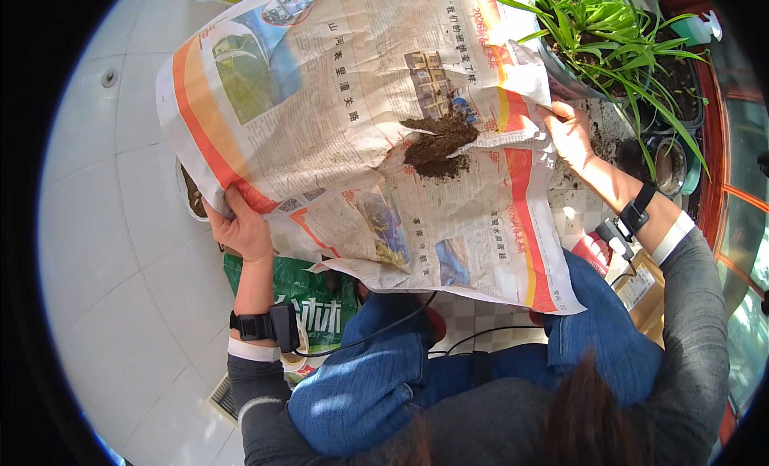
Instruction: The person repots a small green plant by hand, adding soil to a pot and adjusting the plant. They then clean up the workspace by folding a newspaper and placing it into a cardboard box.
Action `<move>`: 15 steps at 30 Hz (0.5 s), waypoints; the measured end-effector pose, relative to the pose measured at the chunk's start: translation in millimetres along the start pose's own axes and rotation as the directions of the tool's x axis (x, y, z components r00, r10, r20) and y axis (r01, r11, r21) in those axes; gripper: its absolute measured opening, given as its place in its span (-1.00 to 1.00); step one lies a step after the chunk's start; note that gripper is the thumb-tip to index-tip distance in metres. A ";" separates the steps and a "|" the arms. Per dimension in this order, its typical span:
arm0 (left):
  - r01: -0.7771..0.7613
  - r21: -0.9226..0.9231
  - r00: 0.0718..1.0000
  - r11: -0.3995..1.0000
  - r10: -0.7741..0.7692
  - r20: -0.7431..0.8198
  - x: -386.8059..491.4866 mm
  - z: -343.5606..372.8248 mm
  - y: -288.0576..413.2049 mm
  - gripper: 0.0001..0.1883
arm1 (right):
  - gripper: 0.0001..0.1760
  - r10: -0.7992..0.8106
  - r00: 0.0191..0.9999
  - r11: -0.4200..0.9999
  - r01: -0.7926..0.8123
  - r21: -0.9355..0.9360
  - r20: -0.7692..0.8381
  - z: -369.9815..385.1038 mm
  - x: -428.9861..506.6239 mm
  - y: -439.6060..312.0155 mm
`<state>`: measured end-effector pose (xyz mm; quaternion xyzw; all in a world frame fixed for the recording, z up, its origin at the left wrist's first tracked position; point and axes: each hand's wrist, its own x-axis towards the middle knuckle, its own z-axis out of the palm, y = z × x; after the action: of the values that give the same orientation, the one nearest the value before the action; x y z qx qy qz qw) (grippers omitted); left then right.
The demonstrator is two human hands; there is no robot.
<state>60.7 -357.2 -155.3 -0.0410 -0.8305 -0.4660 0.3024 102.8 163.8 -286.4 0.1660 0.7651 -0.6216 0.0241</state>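
Observation:
A large printed newspaper sheet (336,148) is spread out between my two hands, creased and sagging in the middle. Dark potting soil (441,145) lies in a small heap on it, right of centre. My left hand (245,229) pinches the sheet's left edge between thumb and fingers. On the opposite side, my right hand (568,136) grips the right edge close to the potted plant. The near edge of the paper hangs over my knees. Whatever lies under the sheet is hidden.
A leafy green plant (601,39) in a pot stands at the upper right, beside a small jar (670,163). Below my left hand lies a green plastic bag (318,304). A cardboard box (646,292) sits by my right leg. Soil is scattered on the tiles under my right hand.

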 end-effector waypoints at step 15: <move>0.629 0.354 0.582 0.692 -0.721 0.376 -89.5 -14.7 -58.0 -0.01 | -0.55 -0.064 0.773 0.767 0.443 -0.464 0.631 53.2 -104.8 -64.5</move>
<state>120.1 -382.5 -241.5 0.1911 -0.8691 -0.4414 -0.1156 174.4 78.2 -212.0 -0.1587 0.8893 -0.3695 0.2180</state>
